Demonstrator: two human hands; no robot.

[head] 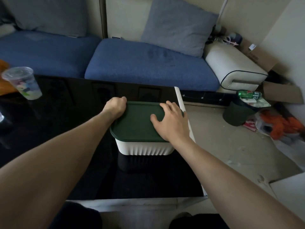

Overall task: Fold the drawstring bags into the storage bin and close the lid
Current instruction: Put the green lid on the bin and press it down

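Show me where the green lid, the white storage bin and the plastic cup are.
green lid (138, 123): head view, bare middle of its top.
white storage bin (145, 148): head view, ribbed front wall under the lid.
plastic cup (24, 85): head view, its printed side.

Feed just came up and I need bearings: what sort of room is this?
Most likely a home living room: a blue-cushioned sofa with a grey pillow behind a glossy black coffee table, and a full trash bin on the floor.

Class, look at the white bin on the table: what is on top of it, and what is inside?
On the bin sits a green lid; the right hand lies flat on it, the left hand at its far corner. The lid hides the inside.
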